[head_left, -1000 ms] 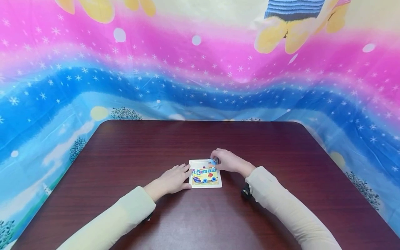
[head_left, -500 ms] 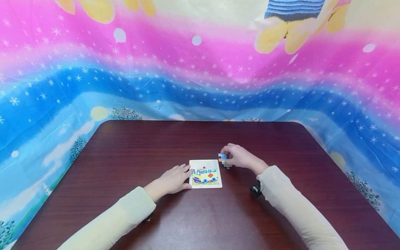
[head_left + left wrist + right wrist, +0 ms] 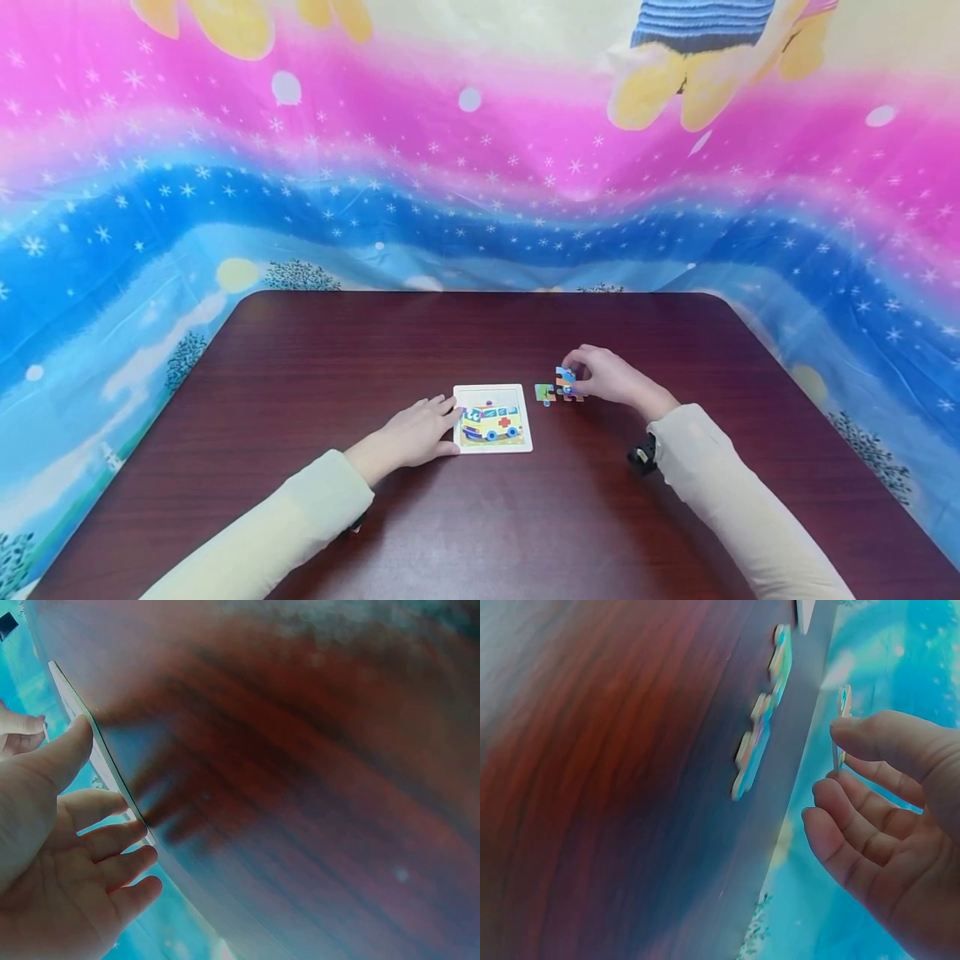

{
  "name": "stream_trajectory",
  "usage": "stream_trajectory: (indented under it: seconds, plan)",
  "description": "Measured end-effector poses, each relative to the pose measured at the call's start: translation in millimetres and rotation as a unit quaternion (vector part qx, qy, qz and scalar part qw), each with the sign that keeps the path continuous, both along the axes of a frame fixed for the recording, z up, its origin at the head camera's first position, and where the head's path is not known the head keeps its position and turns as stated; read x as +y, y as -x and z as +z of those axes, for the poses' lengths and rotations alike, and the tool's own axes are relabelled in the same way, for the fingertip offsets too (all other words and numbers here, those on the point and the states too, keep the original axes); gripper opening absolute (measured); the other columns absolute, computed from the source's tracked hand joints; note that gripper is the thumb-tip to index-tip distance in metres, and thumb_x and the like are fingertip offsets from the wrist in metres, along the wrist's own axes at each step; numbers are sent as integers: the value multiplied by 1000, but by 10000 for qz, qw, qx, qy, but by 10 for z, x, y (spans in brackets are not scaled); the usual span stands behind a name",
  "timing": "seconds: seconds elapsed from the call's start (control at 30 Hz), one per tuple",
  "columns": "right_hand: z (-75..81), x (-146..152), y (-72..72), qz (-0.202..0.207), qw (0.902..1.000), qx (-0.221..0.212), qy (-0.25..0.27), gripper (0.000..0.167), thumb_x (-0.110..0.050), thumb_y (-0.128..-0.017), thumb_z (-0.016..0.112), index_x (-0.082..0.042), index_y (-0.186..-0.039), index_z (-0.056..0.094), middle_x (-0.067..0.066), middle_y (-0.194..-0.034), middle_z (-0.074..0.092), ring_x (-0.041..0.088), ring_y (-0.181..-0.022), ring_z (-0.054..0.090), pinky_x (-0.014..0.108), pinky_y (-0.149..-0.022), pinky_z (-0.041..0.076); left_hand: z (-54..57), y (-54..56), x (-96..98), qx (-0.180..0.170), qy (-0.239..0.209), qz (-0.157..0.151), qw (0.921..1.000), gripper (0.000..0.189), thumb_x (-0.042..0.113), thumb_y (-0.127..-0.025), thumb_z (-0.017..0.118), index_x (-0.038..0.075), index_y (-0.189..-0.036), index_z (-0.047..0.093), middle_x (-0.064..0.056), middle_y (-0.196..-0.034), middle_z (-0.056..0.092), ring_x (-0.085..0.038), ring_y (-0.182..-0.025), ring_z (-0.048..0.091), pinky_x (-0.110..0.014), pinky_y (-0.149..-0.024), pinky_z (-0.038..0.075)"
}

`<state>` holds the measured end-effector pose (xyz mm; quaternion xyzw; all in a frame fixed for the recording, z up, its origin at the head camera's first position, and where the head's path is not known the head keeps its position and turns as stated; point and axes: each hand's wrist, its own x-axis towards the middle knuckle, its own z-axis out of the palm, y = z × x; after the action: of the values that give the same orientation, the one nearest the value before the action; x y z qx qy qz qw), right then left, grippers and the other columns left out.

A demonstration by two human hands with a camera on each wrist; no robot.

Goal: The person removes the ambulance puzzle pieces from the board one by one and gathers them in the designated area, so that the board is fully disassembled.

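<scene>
A white square puzzle tray (image 3: 527,433) lies flat on the table, with a yellow ambulance picture (image 3: 491,422) made of pieces in its lower part. The tray's upper strip shows bare. My left hand (image 3: 412,431) rests against the left edge, fingers extended; in the left wrist view its thumb and fingertips touch the tray's side (image 3: 112,772). To the right of the tray, my right hand (image 3: 611,377) pinches a blue and orange puzzle piece (image 3: 564,378) between thumb and fingers, raised above the table. Below it lie loose puzzle pieces (image 3: 545,393), partly covered by that hand.
Dark red-brown wood makes up the tabletop (image 3: 360,342). A colourful printed cloth (image 3: 480,192) hangs behind and along both sides of it. Each wrist carries a black device, such as the right one (image 3: 642,456).
My right hand has moved right, away from the tray, carrying the puzzle piece over the loose pieces, which have come into view. The left hand and tray stay put.
</scene>
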<state>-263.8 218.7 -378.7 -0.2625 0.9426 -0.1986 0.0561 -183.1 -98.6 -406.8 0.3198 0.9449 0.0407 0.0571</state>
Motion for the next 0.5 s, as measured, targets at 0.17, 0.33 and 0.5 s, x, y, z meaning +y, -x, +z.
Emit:
stream_trajectory:
  seconds: [0.17, 0.33, 0.5]
  plan:
    - [-35, 152, 1, -76, 10000, 22, -29, 26, -7, -78, 73, -4, -102, 63, 5, -92, 57, 17, -74, 52, 29, -65, 49, -1, -1, 3, -13, 33, -1, 10000, 59, 39, -88, 60, 1, -132, 48, -17, -138, 41, -33, -128, 34, -44, -104, 30]
    - [-86, 290, 15, -185, 9998, -22, -102, 27, -6, -78, 72, -3, -104, 63, 7, -95, 58, 21, -78, 53, 33, -69, 51, 3, -7, 4, -10, 25, -8, 10000, 60, 39, -88, 60, 0, -132, 48, -18, -138, 41, -33, -128, 35, -44, -104, 30]
    - [-113, 385, 20, -318, 9991, -159, -218, 27, -6, -79, 71, -2, -105, 63, 8, -96, 58, 24, -83, 54, 36, -71, 51, -1, -1, 5, 0, 26, 0, 10000, 60, 39, -88, 60, 0, -132, 48, -18, -138, 41, -33, -128, 34, -44, -104, 30]
